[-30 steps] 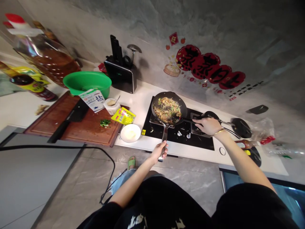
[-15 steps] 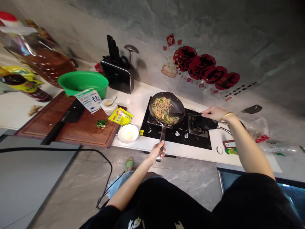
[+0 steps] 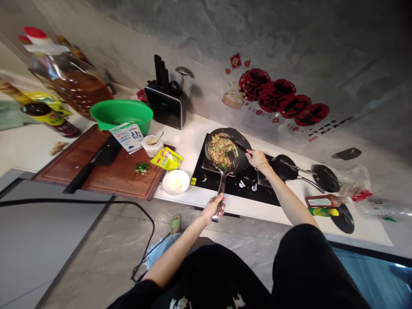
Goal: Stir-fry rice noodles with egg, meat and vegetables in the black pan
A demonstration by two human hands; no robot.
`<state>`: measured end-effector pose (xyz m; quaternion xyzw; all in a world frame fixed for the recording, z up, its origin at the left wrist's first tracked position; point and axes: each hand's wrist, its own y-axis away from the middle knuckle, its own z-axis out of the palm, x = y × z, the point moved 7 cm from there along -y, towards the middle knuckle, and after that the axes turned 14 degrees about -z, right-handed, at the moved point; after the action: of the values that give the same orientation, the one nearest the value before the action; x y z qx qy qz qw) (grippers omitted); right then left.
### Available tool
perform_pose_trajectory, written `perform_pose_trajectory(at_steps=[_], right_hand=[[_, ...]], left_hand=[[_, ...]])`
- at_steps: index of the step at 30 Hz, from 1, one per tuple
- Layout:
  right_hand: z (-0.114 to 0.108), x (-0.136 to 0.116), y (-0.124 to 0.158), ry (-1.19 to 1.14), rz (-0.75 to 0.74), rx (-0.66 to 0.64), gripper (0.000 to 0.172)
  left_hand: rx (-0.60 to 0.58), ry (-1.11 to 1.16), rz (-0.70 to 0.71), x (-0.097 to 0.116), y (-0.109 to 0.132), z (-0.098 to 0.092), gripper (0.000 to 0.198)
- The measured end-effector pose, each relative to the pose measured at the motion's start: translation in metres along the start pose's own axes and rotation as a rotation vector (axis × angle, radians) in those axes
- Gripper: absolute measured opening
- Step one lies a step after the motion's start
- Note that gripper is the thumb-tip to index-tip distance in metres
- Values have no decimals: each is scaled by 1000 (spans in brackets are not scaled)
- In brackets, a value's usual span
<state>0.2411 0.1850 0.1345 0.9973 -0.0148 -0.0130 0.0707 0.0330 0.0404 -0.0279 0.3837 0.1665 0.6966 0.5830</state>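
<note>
My left hand (image 3: 213,207) is closed round the metal handle of a dark wok (image 3: 242,139), which sits on the left burner of the black gas stove (image 3: 236,185). Inside the wok lies a stir-fry of noodle-like strands with green bits (image 3: 222,150), heaped toward its left side. My right hand (image 3: 256,159) grips a black spatula (image 3: 240,146) by its handle, over the wok's right rim. The spatula's tip reaches the food and is partly hidden there.
Left of the stove are a white bowl (image 3: 175,182), a yellow packet (image 3: 168,159) and a wooden cutting board (image 3: 106,176) with a cleaver (image 3: 104,152). A green basin (image 3: 120,112) stands behind. A small lidded pot (image 3: 285,166) occupies the right burner; bottles (image 3: 325,201) lie beyond.
My right hand has moved left toward the wok, bringing the spatula to the food's upper part. The food is shifted about. My left hand keeps its hold; the view has shifted slightly.
</note>
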Motion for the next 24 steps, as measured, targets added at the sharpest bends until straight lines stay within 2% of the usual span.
perform_pose_trajectory(at_steps=[2, 7, 9, 11, 12, 16, 20, 24], right_hand=[[-6, 1, 6, 26, -39, -69, 41], [-59, 23, 56, 106, -148, -188, 37], [-68, 21, 74, 136, -195, -270, 35], [-65, 11, 82, 161, -227, -309, 35], [-61, 4, 81, 169, -229, -288, 35], [-40, -19, 56, 150, -175, -83, 38], [-23, -20, 30, 77, -92, 15, 38], [-15, -20, 22, 38, -55, 96, 40]], left_hand=[[-2, -4, 5, 0, 1, 1, 48], [-20, 4, 1, 1, 2, 2, 46], [-29, 13, 4, 1, 2, 2, 46], [-36, 20, 7, 1, 2, 2, 45], [-36, 21, 7, 1, 2, 2, 45], [-28, 16, 5, 1, 3, 2, 44], [-18, 8, 7, 2, 5, 3, 44], [-16, 3, -4, 3, 6, 4, 44]])
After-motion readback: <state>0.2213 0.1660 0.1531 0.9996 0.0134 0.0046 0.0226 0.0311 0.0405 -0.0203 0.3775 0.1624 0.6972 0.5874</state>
